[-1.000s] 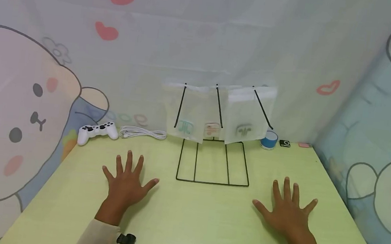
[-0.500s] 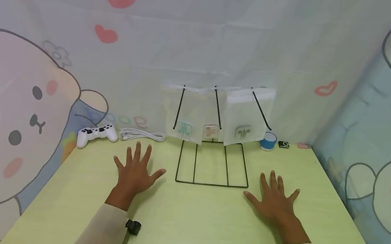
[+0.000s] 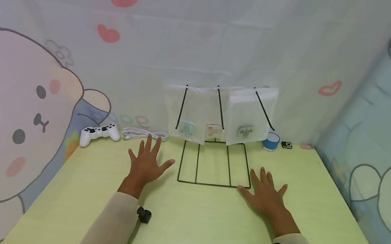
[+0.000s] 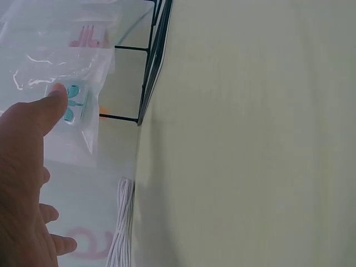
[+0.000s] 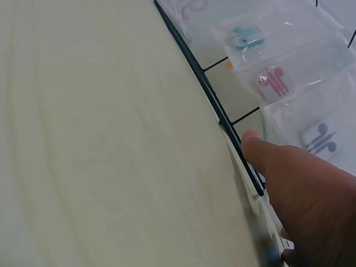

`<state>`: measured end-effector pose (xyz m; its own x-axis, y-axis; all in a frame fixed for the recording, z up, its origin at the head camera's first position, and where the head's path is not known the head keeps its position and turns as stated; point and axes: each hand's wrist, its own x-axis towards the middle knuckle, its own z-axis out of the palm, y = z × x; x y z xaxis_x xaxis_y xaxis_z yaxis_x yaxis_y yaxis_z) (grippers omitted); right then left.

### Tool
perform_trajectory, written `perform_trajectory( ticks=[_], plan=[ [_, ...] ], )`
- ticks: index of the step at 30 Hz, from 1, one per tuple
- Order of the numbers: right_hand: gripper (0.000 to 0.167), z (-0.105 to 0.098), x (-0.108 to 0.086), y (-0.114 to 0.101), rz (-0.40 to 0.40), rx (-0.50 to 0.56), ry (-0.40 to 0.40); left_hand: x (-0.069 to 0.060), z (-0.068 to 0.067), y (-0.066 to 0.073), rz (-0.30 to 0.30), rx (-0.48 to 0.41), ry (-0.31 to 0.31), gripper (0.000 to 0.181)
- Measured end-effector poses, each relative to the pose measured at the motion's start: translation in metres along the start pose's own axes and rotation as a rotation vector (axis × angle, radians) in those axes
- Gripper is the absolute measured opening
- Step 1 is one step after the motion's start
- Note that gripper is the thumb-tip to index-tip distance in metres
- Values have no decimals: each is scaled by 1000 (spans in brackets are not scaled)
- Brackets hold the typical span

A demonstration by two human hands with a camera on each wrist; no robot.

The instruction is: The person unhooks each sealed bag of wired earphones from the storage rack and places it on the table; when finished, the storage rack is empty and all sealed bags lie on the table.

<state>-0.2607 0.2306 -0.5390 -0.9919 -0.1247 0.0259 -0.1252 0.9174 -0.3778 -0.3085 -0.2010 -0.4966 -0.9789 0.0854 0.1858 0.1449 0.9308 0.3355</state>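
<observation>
A black wire rack (image 3: 214, 185) stands at the back middle of the table, its flat base toward me. From its hooks hang clear zip bags, the left one (image 3: 197, 102) with teal earphones, the middle one (image 3: 220, 112) with red earphones, the right one (image 3: 254, 108) with dark earphones. My left hand (image 3: 144, 168), fingers spread, is left of the rack base and holds nothing; its thumb overlaps the teal earphones' bag in the left wrist view. Bare of any object, my right hand (image 3: 265, 197) lies beside the base's front right corner, thumb closest to it.
Along the back edge, left of the rack, lie a white game controller (image 3: 100, 134) and a coiled white cable (image 3: 137, 132). To its right are a blue-and-white round container (image 3: 271, 142), a small black device (image 3: 287, 145) and a pink block (image 3: 306, 146). Printed cloth walls surround the table.
Both hands have moved forward and inward, toward the rack. Their fingers stay extended. The rack, bags and other objects have not moved.
</observation>
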Motion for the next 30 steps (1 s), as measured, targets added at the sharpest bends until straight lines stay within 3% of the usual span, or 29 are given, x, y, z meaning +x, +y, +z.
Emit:
perform_trajectory(
  ticks=[6,16,24,30],
  plan=[
    [93,5,-1,4,1,26,-2,10,7,3,4,-31,13,103],
    [80,7,-1,7,-5,36,12,28,10,-1,32,-161,59,100],
    [77,9,1,8,-14,22,26,46,8,-6,139,-229,186,90],
    [77,7,-2,7,-13,35,26,61,4,-2,172,-363,184,86]
  ],
)
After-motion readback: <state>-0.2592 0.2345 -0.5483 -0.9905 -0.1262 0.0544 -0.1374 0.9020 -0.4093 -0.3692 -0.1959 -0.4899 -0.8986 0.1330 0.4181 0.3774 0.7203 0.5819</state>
